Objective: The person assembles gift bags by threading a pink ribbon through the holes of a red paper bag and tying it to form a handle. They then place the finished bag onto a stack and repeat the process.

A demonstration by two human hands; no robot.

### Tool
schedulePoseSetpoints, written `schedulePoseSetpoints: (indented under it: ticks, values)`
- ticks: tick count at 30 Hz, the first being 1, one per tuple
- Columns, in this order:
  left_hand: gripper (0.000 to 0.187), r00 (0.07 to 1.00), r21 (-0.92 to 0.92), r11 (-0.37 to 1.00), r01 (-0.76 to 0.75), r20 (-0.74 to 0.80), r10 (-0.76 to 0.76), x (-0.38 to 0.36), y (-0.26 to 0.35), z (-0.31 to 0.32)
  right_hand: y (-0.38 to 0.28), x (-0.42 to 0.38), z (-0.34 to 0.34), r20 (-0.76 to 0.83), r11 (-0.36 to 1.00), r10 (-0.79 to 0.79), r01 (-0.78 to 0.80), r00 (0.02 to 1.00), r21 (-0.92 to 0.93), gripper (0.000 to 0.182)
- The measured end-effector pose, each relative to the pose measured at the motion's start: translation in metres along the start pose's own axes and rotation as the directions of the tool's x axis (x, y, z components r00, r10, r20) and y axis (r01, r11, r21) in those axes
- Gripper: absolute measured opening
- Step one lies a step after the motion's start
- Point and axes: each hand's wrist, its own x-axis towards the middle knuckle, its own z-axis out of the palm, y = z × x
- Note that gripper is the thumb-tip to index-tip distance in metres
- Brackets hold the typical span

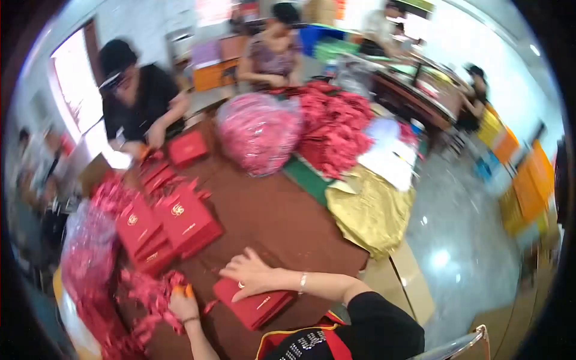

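Note:
My right hand (255, 277) lies with spread fingers across a flat red gift bag (261, 307) with small gold print, close to my body. Orange coverings show on the fingertips of my left hand (183, 305), which is closed at the edge of a loose heap of red ribbons (147, 291). The ribbon in its fingers is blurred. A short red ribbon end sticks out from the bag's left side. Beyond my hands, several more red gift bags (189, 219) with gold emblems lie stacked and overlapping.
A brown cloth (258, 207) covers the table. On it are a clear plastic sack of pink-red ribbons (259, 133), a red ribbon pile (336, 129) and gold wrapping (375, 210). Co-workers sit across the table, one in black (141, 99) handling red pieces. Orange boxes (534, 183) stand right.

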Motion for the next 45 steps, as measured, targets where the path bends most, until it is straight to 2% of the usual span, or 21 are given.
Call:
schedulePoseSetpoints:
  ticks: [3, 4, 8, 10, 12, 13, 14, 16, 19, 22, 24, 27, 28, 29, 31, 34, 36, 41, 43, 44, 45]
  values:
    - [0.024, 0.992, -0.128, 0.985, 0.113, 0.079, -0.103, -0.012, -0.039, 0.027, -0.005, -0.011, 0.029, 0.288, 0.986, 0.09, -0.125, 0.953, 0.108, 0.084]
    - [0.02, 0.972, -0.201, 0.96, 0.196, 0.167, -0.164, -0.009, -0.036, 0.017, -0.004, -0.018, 0.03, 0.275, 0.979, 0.133, -0.17, 0.952, 0.113, 0.084]
    - [0.014, 0.992, -0.348, 0.929, 0.124, 0.071, -0.106, -0.009, -0.035, 0.004, 0.005, -0.024, 0.014, 0.159, 0.974, 0.111, -0.139, 0.981, 0.179, 0.088]
    - [0.011, 0.991, -0.433, 0.891, 0.137, 0.068, -0.119, -0.018, -0.02, -0.022, 0.014, -0.036, 0.014, -0.063, 0.862, 0.352, -0.297, 0.934, 0.41, 0.09]
    - [0.012, 0.959, -0.88, 0.382, 0.282, 0.245, -0.145, -0.039, 0.004, -0.044, 0.019, -0.063, 0.015, -0.058, 0.571, 0.605, -0.383, 0.794, 0.726, 0.09]
    - [0.02, 0.924, -0.878, 0.287, 0.383, 0.358, -0.135, -0.056, 0.02, -0.048, 0.019, -0.078, 0.019, 0.055, 0.411, 0.666, -0.428, 0.744, 0.805, 0.09]
    - [0.03, 0.877, -0.855, 0.193, 0.481, 0.468, -0.113, -0.075, 0.031, -0.052, 0.017, -0.091, 0.025, 0.059, 0.406, 0.668, -0.429, 0.742, 0.807, 0.09]
    - [0.046, 0.897, -0.785, 0.514, 0.346, 0.437, 0.063, -0.103, 0.043, -0.026, 0.011, -0.107, 0.032, 0.366, 0.247, 0.621, -0.616, 0.693, 0.748, 0.088]
    - [0.046, 0.836, -0.733, 0.469, 0.493, 0.549, -0.021, -0.113, 0.054, -0.026, -0.001, -0.105, 0.02, 0.427, 0.192, 0.433, -0.544, 0.794, 0.817, 0.085]
    - [0.043, 0.854, -0.763, 0.391, 0.514, 0.496, -0.154, -0.115, 0.067, -0.022, -0.006, -0.098, 0.031, 0.483, 0.022, 0.498, -0.568, 0.72, 0.823, 0.079]
    - [0.041, 0.867, -0.798, 0.345, 0.494, 0.419, -0.271, -0.114, 0.071, -0.02, 0.002, -0.098, 0.049, 0.442, 0.072, 0.487, -0.539, 0.754, 0.839, 0.077]
    - [0.041, 0.776, -0.798, 0.034, 0.602, 0.575, -0.258, -0.099, 0.074, -0.026, -0.008, -0.083, 0.024, 0.231, 0.29, 0.49, -0.407, 0.841, 0.866, 0.074]
    - [0.04, 0.769, -0.798, 0.046, 0.601, 0.56, -0.309, -0.089, 0.077, -0.028, -0.01, -0.078, 0.032, 0.294, 0.039, 0.485, -0.356, 0.824, 0.934, 0.07]
    - [0.038, 0.779, -0.795, 0.111, 0.597, 0.541, -0.318, -0.09, 0.063, -0.013, -0.004, -0.077, 0.041, 0.224, 0.21, 0.497, -0.366, 0.839, 0.907, 0.068]
    - [0.035, 0.779, -0.823, 0.005, 0.567, 0.535, -0.326, -0.069, 0.071, -0.005, 0.007, -0.063, 0.048, 0.24, 0.107, 0.483, -0.328, 0.842, 0.939, 0.067]
    - [0.033, 0.794, -0.795, 0.17, 0.583, 0.512, -0.328, -0.049, 0.058, 0.02, 0.024, -0.041, 0.051, 0.318, 0.058, 0.508, -0.4, 0.801, 0.915, 0.068]
    - [0.032, 0.713, -0.722, 0.133, 0.679, 0.607, -0.351, -0.041, 0.055, 0.014, 0.027, -0.033, 0.055, 0.318, 0.046, 0.479, -0.386, 0.818, 0.921, 0.069]
    - [0.032, 0.675, -0.677, 0.102, 0.729, 0.686, -0.27, -0.054, 0.035, -0.021, 0.049, -0.028, 0.056, 0.101, 0.487, 0.603, -0.466, 0.791, 0.739, 0.066]
    - [0.032, 0.729, -0.723, 0.123, 0.679, 0.645, -0.231, -0.069, 0.025, -0.027, 0.048, -0.009, 0.031, -0.003, 0.737, 0.553, -0.488, 0.833, 0.468, 0.06]
    - [0.032, 0.726, -0.721, 0.122, 0.682, 0.647, -0.232, -0.074, 0.024, -0.031, 0.05, 0.003, 0.025, 0.0, 0.736, 0.554, -0.49, 0.832, 0.467, 0.06]
    - [0.031, 0.749, -0.723, 0.204, 0.66, 0.615, -0.245, -0.079, 0.022, -0.033, 0.055, 0.016, 0.022, -0.03, 0.841, 0.416, -0.371, 0.909, 0.393, 0.059]
